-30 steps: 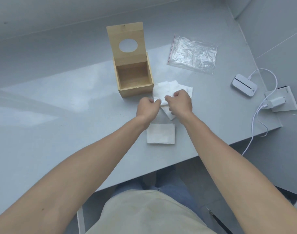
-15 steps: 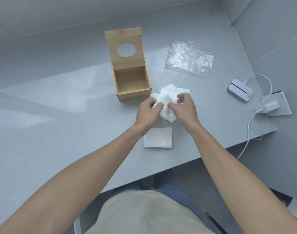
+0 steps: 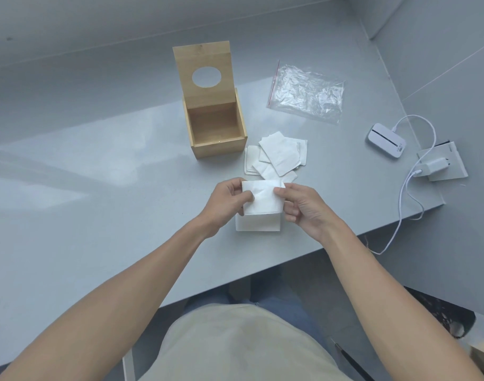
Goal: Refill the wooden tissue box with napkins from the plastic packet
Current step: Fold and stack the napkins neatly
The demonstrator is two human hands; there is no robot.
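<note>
Grey table point(image 3: 98, 188) with a pale wall behind it, pretty plain setup. Both hands are busy with one napkin point(image 3: 263, 198): the left hand point(image 3: 227, 200) pinches its left edge between thumb and fingers, the right hand point(image 3: 298, 207) pinches the right edge, and the sheet is held up just above a small neat stack point(image 3: 257, 224) lying flat on the table. My guess is they're squaring napkins up one by one onto that stack before loading them.

Just past the hands there's a loose, messy pile of napkins point(image 3: 276, 158), overlapping every which way, right beside the wooden tissue box point(image 3: 216, 133). The box has its lid point(image 3: 203, 70) flipped up and the inside looks bare, nothing in it yet. Farther right, the plastic packet point(image 3: 306, 94) lies flat and crumpled, looks emptied.

So progress-wise: packet emptied, box open, sorting underway. Left to do: tidy the remaining pile, drop everything in, close the lid. Off to the right, a little white device point(image 3: 386, 144) and a charger point(image 3: 436, 167) with its cable.
</note>
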